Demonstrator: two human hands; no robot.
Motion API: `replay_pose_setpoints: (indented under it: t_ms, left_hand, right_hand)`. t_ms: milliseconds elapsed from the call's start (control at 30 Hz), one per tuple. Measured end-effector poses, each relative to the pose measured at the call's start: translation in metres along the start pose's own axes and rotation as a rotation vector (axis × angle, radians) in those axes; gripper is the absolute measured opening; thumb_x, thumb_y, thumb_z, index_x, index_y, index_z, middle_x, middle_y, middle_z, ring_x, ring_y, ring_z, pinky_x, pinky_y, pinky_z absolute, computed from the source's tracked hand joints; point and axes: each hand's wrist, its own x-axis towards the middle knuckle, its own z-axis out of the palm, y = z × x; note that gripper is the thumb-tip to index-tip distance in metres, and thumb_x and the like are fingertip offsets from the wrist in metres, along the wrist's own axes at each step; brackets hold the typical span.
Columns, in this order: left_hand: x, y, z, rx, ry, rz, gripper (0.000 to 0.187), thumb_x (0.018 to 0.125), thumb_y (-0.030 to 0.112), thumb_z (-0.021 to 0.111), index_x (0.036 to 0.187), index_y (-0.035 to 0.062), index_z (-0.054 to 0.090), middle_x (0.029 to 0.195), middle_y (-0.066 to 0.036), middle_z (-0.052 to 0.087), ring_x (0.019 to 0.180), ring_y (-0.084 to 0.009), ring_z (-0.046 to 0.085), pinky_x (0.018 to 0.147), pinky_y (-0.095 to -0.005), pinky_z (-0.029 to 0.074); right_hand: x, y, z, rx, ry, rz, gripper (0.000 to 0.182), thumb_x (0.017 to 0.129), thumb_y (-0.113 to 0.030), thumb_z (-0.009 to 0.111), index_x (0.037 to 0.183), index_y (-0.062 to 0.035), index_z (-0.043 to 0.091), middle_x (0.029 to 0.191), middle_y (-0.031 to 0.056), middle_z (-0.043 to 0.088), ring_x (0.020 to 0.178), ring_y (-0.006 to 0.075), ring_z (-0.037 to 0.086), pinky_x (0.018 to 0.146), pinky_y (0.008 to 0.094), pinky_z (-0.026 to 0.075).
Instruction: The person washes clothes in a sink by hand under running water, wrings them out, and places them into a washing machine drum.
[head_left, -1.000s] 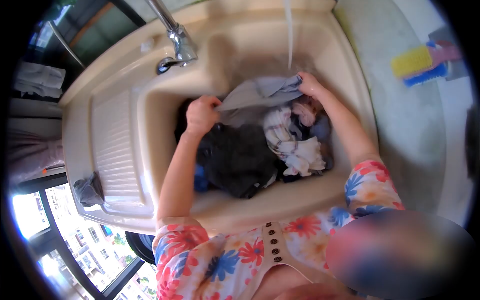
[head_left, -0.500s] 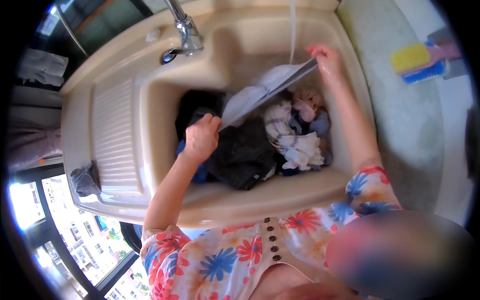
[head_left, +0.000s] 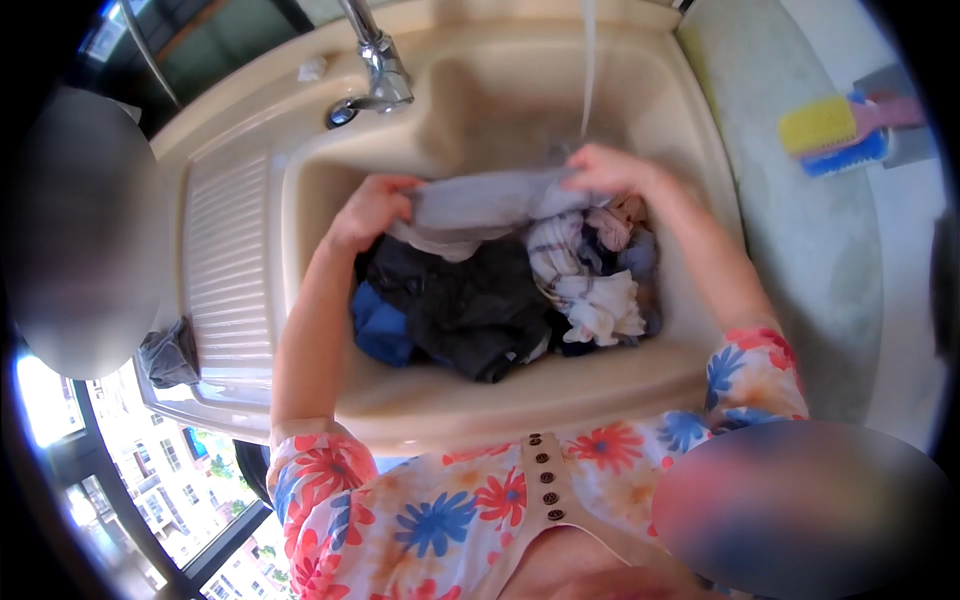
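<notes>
A light grey piece of cloth (head_left: 485, 203) stretches between my two hands over the basin of a beige sink (head_left: 480, 75). My left hand (head_left: 375, 212) grips its left end, fingers closed. At the other end my right hand (head_left: 612, 172) is closed on it, slightly blurred. The exact kind of garment cannot be made out. Below lies a pile of wet laundry: dark garments (head_left: 475, 310), a blue cloth (head_left: 380, 325), a white striped cloth (head_left: 575, 275) and a pinkish cloth (head_left: 620, 222). A thin stream of water (head_left: 588, 70) falls behind my right hand.
A chrome faucet (head_left: 380, 70) stands at the back left of the basin. The ribbed washboard (head_left: 228, 270) is on the left, with a grey rag (head_left: 170, 355) at its edge. Yellow and blue brushes (head_left: 825, 125) lie on the right ledge.
The grey cloth went from a diagonal stretch to nearly level. My left hand rose and moved slightly left; my right hand came lower and inward. More of the blue cloth shows.
</notes>
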Motion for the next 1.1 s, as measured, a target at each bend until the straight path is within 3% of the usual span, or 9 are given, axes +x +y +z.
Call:
replay_pose_setpoints:
  t_ms: [200, 300, 333, 433, 500, 667, 767, 1000, 1100]
  left_hand:
    - [0.019, 0.071, 0.038, -0.743, 0.043, 0.179, 0.027, 0.071, 0.002, 0.052, 0.097, -0.0047, 0.055, 0.080, -0.010, 0.060, 0.062, -0.0188, 0.059, 0.055, -0.0301, 0.050]
    - [0.039, 0.068, 0.097, -0.850, 0.164, 0.244, 0.038, 0.076, 0.017, 0.060, 0.109, -0.0004, 0.052, 0.098, -0.006, 0.058, 0.090, -0.0159, 0.054, 0.074, -0.0313, 0.045]
    - [0.050, 0.057, 0.110, -0.859, -0.013, 0.225, 0.037, 0.079, 0.025, 0.059, 0.110, 0.0066, 0.053, 0.105, -0.005, 0.055, 0.096, -0.0183, 0.051, 0.084, -0.0376, 0.040]
    - [0.096, -0.006, 0.142, -0.966, -0.175, -0.062, 0.051, 0.084, 0.042, 0.051, 0.117, 0.0040, 0.046, 0.109, -0.010, 0.053, 0.100, -0.0228, 0.049, 0.084, -0.0387, 0.038]
    - [0.105, -0.041, 0.139, -0.729, 0.005, -0.212, 0.054, 0.084, 0.041, 0.050, 0.120, 0.0012, 0.042, 0.110, -0.016, 0.052, 0.099, -0.0267, 0.052, 0.081, -0.0387, 0.042]
    - [0.090, -0.073, 0.109, -0.527, 0.023, -0.187, 0.060, 0.085, 0.039, 0.050, 0.128, 0.0005, 0.033, 0.112, -0.023, 0.050, 0.095, -0.0326, 0.054, 0.076, -0.0414, 0.046]
    - [0.082, -0.067, 0.101, -0.716, 0.025, -0.276, 0.063, 0.085, 0.042, 0.048, 0.129, 0.0008, 0.030, 0.111, -0.025, 0.049, 0.098, -0.0363, 0.053, 0.077, -0.0466, 0.046]
    - [0.058, -0.014, 0.117, -1.269, 0.098, -0.561, 0.076, 0.081, 0.063, 0.035, 0.130, 0.0044, 0.032, 0.119, -0.026, 0.044, 0.111, -0.0426, 0.043, 0.086, -0.0623, 0.033]
    - [0.083, -0.066, 0.122, -1.530, -0.378, -0.062, 0.091, 0.073, 0.077, 0.025, 0.127, 0.0046, 0.037, 0.121, -0.024, 0.044, 0.110, -0.0408, 0.044, 0.092, -0.0562, 0.032]
  right_hand:
    - [0.000, -0.045, -0.062, 0.780, 0.234, -0.066, 0.030, 0.079, -0.020, 0.061, 0.100, 0.0010, 0.060, 0.089, 0.0041, 0.062, 0.079, 0.0106, 0.057, 0.073, 0.0247, 0.046]
    - [-0.002, -0.059, -0.043, 0.806, 0.271, -0.074, 0.036, 0.080, -0.023, 0.061, 0.106, 0.0009, 0.056, 0.095, 0.0065, 0.061, 0.083, 0.0120, 0.057, 0.076, 0.0256, 0.045]
    - [0.005, -0.059, -0.029, 0.871, 0.191, -0.074, 0.039, 0.081, -0.026, 0.060, 0.108, 0.0014, 0.054, 0.098, 0.0079, 0.060, 0.085, 0.0133, 0.057, 0.077, 0.0267, 0.046]
    - [0.044, -0.007, 0.014, 0.423, 0.340, 0.084, 0.040, 0.074, -0.034, 0.066, 0.091, 0.0017, 0.060, 0.079, 0.0072, 0.062, 0.073, 0.0148, 0.058, 0.065, 0.0299, 0.047]
    - [0.088, 0.066, 0.062, 0.016, 0.632, 0.232, 0.039, 0.073, -0.032, 0.064, 0.087, 0.0037, 0.061, 0.078, 0.0214, 0.062, 0.076, 0.0321, 0.061, 0.069, 0.0391, 0.047]
    - [0.093, 0.071, 0.086, -0.450, 0.392, 0.397, 0.026, 0.071, -0.020, 0.060, 0.088, -0.0002, 0.060, 0.094, 0.0225, 0.059, 0.087, 0.0373, 0.057, 0.076, 0.0436, 0.045]
    - [0.081, 0.028, 0.040, -0.369, 0.509, 0.309, 0.024, 0.070, -0.020, 0.061, 0.087, -0.0021, 0.061, 0.095, 0.0207, 0.059, 0.088, 0.0366, 0.057, 0.076, 0.0434, 0.045]
    - [-0.004, -0.106, 0.020, -0.393, 0.575, -0.481, 0.019, 0.064, -0.013, 0.058, 0.079, -0.0022, 0.061, 0.090, 0.0130, 0.060, 0.092, 0.0316, 0.050, 0.079, 0.0388, 0.044]
    - [-0.031, -0.128, 0.053, -0.268, 0.433, -0.599, 0.021, 0.063, -0.007, 0.055, 0.082, -0.0010, 0.061, 0.097, 0.0135, 0.058, 0.094, 0.0326, 0.051, 0.081, 0.0393, 0.043]
